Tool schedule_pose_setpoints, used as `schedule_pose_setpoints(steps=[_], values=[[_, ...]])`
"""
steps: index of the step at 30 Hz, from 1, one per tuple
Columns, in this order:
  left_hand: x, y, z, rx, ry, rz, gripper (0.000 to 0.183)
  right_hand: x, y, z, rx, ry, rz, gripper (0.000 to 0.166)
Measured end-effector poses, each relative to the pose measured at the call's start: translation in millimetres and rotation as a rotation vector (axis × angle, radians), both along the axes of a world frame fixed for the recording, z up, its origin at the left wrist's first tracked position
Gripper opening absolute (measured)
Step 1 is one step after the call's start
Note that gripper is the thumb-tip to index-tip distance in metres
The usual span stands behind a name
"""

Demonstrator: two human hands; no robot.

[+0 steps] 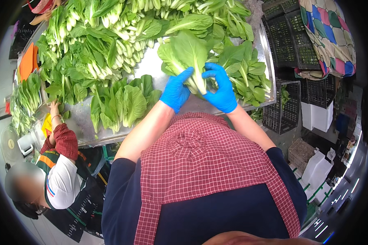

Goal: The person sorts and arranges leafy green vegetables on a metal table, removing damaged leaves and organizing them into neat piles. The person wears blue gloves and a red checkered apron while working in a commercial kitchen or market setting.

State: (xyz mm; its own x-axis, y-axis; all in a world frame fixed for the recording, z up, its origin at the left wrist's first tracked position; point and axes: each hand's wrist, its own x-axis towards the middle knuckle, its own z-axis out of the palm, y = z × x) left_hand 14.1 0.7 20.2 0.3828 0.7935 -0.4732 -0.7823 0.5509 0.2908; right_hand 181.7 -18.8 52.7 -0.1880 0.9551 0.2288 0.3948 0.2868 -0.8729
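Observation:
Both my hands wear blue gloves and are raised over the near edge of a metal table (110, 137). My left hand (177, 90) grips a head of bok choy-like leafy greens (188, 55) by its pale stalks, thumb across the front. The leaves point away from me. My right hand (222, 88) is at the right side of the stalks, fingers curved and spread, fingertips close to the stem and thumb by its base. Whether it grips the stem is unclear. More loose greens (243, 70) lie just beyond my right hand.
A large heap of greens (110, 39) covers the far table, with a smaller bunch (125, 104) left of me. A co-worker (59, 171) reaches onto the table's left end. Black plastic crates (282, 105) and a patterned cloth (328, 36) are at the right.

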Motion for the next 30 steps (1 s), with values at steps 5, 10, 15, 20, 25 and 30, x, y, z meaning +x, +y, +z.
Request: schedule_pose_setpoints(steps=[5,10,15,20,25,30], values=[[-8.4,-3.4,9.6,0.133,0.344,0.058,0.047,-9.5,-12.7,-0.2,-0.120,0.053,0.024,0.055],[-61.6,-29.2,6.2,0.685,1.100,-0.081,0.048,-13.4,-18.6,-20.8,-0.596,0.256,0.198,0.062],[-105.8,-82.7,-11.3,0.438,1.557,-0.639,0.047,-37.9,-22.7,-85.2,-0.976,0.170,0.444,0.052],[-129.6,-92.9,-26.9,0.337,1.608,-0.556,0.047,-100.3,-14.9,-97.5,-1.149,0.174,0.391,0.050],[-154.3,-113.6,-39.8,0.279,1.867,-0.569,0.046,-133.8,4.1,-81.7,-0.742,-0.121,0.753,0.047],[-166.5,-119.0,-12.7,0.131,2.023,-0.727,0.077,-122.9,5.5,-89.4,-0.741,-0.304,0.712,0.036]])
